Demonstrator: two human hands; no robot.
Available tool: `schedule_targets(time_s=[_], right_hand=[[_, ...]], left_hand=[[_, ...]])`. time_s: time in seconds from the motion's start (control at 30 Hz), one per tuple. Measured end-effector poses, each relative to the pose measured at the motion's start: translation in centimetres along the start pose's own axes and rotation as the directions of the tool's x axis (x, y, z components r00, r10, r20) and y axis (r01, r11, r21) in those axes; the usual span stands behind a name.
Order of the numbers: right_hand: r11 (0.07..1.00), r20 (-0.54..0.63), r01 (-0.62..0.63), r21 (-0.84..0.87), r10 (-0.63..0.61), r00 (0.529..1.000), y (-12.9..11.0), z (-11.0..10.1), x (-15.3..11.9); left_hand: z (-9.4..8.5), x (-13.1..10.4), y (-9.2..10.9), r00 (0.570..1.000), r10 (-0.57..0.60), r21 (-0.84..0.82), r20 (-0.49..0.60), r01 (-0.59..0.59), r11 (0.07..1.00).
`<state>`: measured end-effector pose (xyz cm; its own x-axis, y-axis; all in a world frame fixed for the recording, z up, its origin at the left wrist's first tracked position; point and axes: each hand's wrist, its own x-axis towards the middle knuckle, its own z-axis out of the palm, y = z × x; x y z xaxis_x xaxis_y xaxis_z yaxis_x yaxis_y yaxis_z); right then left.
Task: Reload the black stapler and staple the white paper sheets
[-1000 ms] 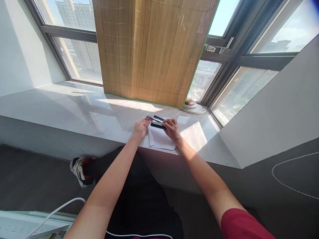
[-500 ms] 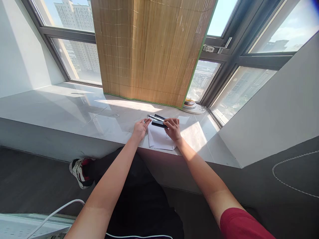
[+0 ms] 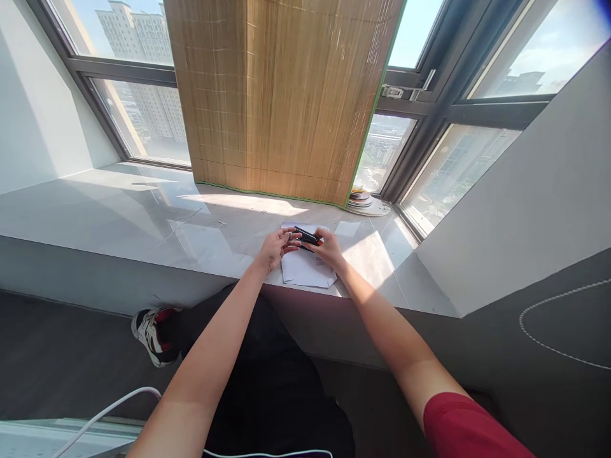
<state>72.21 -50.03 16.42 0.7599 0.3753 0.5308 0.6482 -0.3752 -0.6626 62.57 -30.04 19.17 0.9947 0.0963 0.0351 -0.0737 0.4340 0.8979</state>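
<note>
A black stapler (image 3: 308,236) is held above white paper (image 3: 308,268) that lies near the ledge's front edge. My right hand (image 3: 329,249) is closed round the stapler's right end, where a bit of red shows. From the left, my left hand (image 3: 275,247) has its fingers at the stapler's other end, thumb and fingers bent about it. The stapler's two arms look close together. Whether anything small sits between my left fingertips is too fine to tell.
The pale tiled ledge (image 3: 214,245) runs under a hanging bamboo blind (image 3: 286,102). Stacked plates (image 3: 365,203) stand by the window at the back right. A white cable (image 3: 109,407) curves at the lower left.
The stapler's arms, spread apart before, have come together. My left fingers have moved onto its left end, and my right hand has shifted slightly. The view has moved a little.
</note>
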Motion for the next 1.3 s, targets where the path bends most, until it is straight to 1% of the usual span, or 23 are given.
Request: schedule_targets(time_s=[0.07, 0.13, 0.2, 0.27, 0.3, 0.37, 0.43, 0.53, 0.67, 0.83, 0.97, 1.07, 1.17, 1.3], right_hand=[[0.999, 0.014, 0.021, -0.033, -0.021, 1.0, 0.0, 0.1, 0.0], [0.994, -0.017, 0.084, -0.074, -0.085, 0.996, -0.3, 0.0, -0.1], [0.977, -0.08, 0.183, -0.108, -0.192, 0.978, -0.9, -0.3, -0.2], [0.947, -0.095, 0.298, -0.121, -0.31, 0.946, -1.7, -0.5, -0.5], [0.926, -0.07, 0.359, -0.119, -0.368, 0.927, -2.1, -0.6, -0.6], [0.876, 0.015, 0.47, -0.109, -0.471, 0.882, -2.5, -0.5, -0.9], [0.844, 0.079, 0.525, -0.11, -0.519, 0.851, -2.7, -0.2, -1.0], [0.843, 0.108, 0.522, -0.127, -0.511, 0.853, -2.7, 0.1, -1.1], [0.841, 0.13, 0.519, -0.153, -0.504, 0.854, -2.8, 0.1, -1.1], [0.826, 0.086, 0.54, -0.162, -0.533, 0.842, -2.9, 0.0, -1.1], [0.825, 0.108, 0.538, -0.173, -0.527, 0.843, -2.9, 0.0, -1.2], [0.818, 0.101, 0.551, -0.163, -0.542, 0.834, -2.9, 0.0, -1.2], [0.831, 0.077, 0.537, -0.147, -0.532, 0.843, -3.1, 0.0, -1.4], [0.848, 0.077, 0.511, -0.143, -0.505, 0.86, -3.3, 0.2, -1.5]], left_hand=[[0.1, -0.2, 0.2, 0.999, -0.021, 0.017, 0.044, 0.02, 1.0], [0.2, -0.3, 0.1, 0.998, -0.009, 0.038, 0.058, 0.007, 0.999], [0.3, -0.2, 0.0, 0.999, 0.007, 0.073, 0.048, -0.01, 0.997], [0.4, -0.2, -0.1, 0.999, 0.014, 0.125, 0.033, -0.018, 0.992], [0.4, -0.3, -0.1, 0.999, 0.02, 0.151, 0.027, -0.024, 0.988], [0.5, -0.4, -0.2, 0.999, 0.04, 0.193, 0.029, -0.045, 0.98], [0.6, -0.5, -0.2, 0.997, 0.058, 0.222, 0.045, -0.066, 0.973], [0.5, -0.5, -0.3, 0.994, 0.071, 0.26, 0.082, -0.09, 0.962], [0.3, -0.4, -0.5, 0.991, 0.096, 0.278, 0.097, -0.119, 0.953], [0.2, -0.3, -0.7, 0.991, 0.098, 0.268, 0.089, -0.118, 0.956], [0.3, -0.4, -0.6, 0.992, 0.09, 0.272, 0.085, -0.11, 0.956], [0.5, -0.5, -0.4, 0.992, 0.09, 0.274, 0.083, -0.11, 0.955], [0.8, -0.6, -0.2, 0.991, 0.106, 0.268, 0.077, -0.123, 0.955], [1.0, -0.8, -0.1, 0.992, 0.115, 0.258, 0.051, -0.125, 0.958]])
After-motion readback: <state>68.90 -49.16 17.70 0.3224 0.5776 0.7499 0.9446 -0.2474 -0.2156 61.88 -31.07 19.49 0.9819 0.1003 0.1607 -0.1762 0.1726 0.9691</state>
